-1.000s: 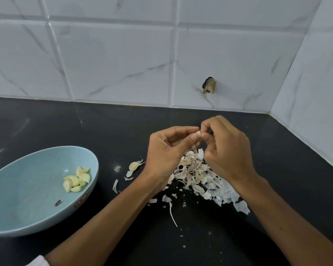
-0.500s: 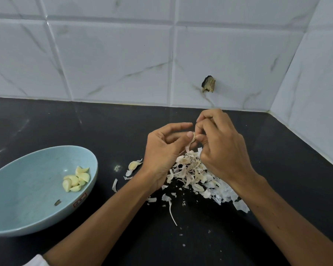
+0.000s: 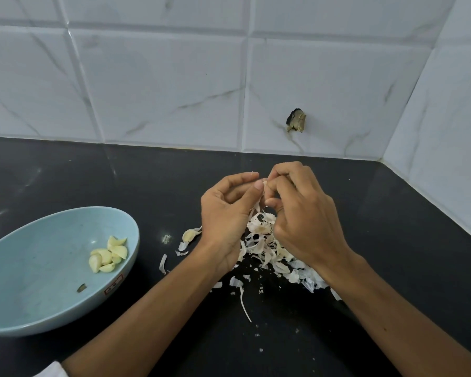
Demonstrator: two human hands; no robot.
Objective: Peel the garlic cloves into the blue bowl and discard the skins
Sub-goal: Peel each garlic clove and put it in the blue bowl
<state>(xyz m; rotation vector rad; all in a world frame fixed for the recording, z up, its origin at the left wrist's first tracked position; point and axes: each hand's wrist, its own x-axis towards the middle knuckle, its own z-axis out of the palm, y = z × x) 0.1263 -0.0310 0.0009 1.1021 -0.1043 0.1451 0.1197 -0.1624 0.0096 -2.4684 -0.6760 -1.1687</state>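
— So which step is going on right now?

— Peeling, by the look of it. Both hands are meeting above the skin pile point(image 3: 267, 240), and the left hand point(image 3: 226, 213) is pinching a clove point(image 3: 264, 184) between thumb and fingers while the right hand point(image 3: 302, 213) is closing its fingertips on the same clove, likely tugging at a strip of skin. Most of the clove is being hidden by the fingers, so how much skin is remaining is hard to tell.

— And where is the finished garlic sitting?

— Over at the near left, the blue bowl point(image 3: 33, 303) is holding a small heap of peeled cloves point(image 3: 108, 254) toward its right side. One unpeeled clove point(image 3: 189, 235) is lying on the dark counter point(image 3: 392, 240), just left of the left wrist.

— What is the next move asking for?

— Probably stripping off the last skin, letting it drop onto the pile, then carrying the bare clove leftward to the bowl. After that, I am guessing, the loose clove is waiting, and the skins are needing to be gathered and thrown away.
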